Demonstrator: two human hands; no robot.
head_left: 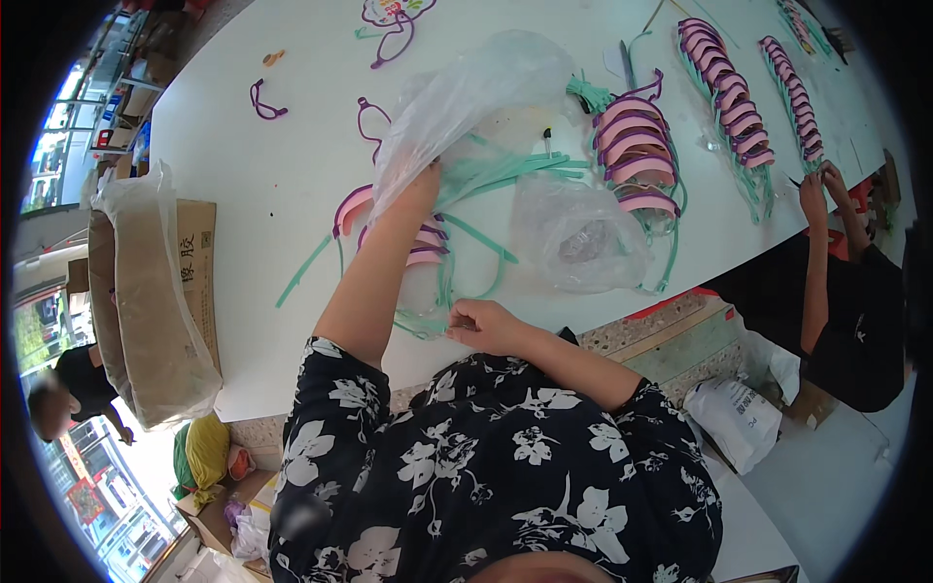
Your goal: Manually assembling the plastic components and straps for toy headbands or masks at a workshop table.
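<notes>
The hands are well apart. The left hand is the nearer to the bag, which lies far of it, long axis slanting near left to far right; its hidden fingers' grip I cannot tell. The right hand curls near the visors, its hold unclear.

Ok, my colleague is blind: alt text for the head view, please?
A person's left hand, partly hidden by a translucent plastic bag, reaches over a white table; the right hand is near mint-green straps. Curved pink, purple-edged pieces lie in rows at right.
</notes>
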